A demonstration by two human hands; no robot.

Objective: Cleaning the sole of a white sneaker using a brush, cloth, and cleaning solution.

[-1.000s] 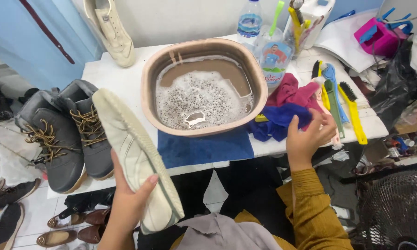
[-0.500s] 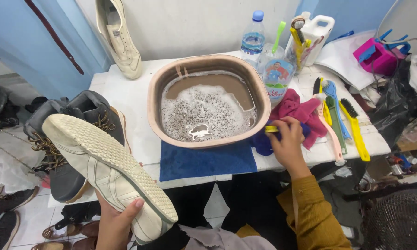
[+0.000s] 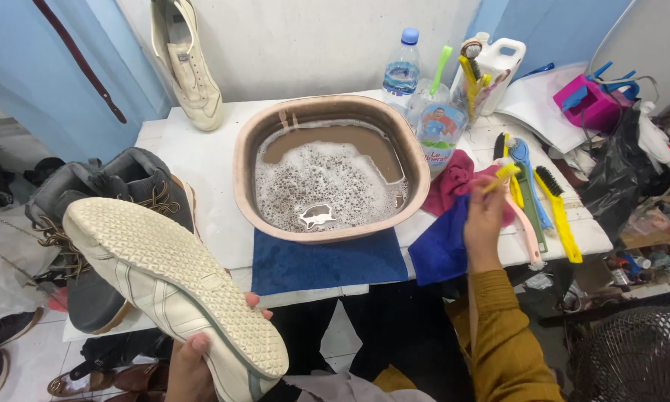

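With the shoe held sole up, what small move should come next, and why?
Probably lift the yellow brush toward the sole. The right hand grips it over the cloths, while the left hand holds the shoe sole up, apart from the soapy basin.

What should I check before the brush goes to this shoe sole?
1. Left hand has a firm grip on the white shoe: ok.
2. Sole turned up, in reach: ok.
3. Right hand holds the yellow brush: ok, lifted off the table.
4. Basin holds soapy water: ok.
5. Bristles wet: cannot tell.
6. Blue cloth clear of the right hand: not ok, it touches it.
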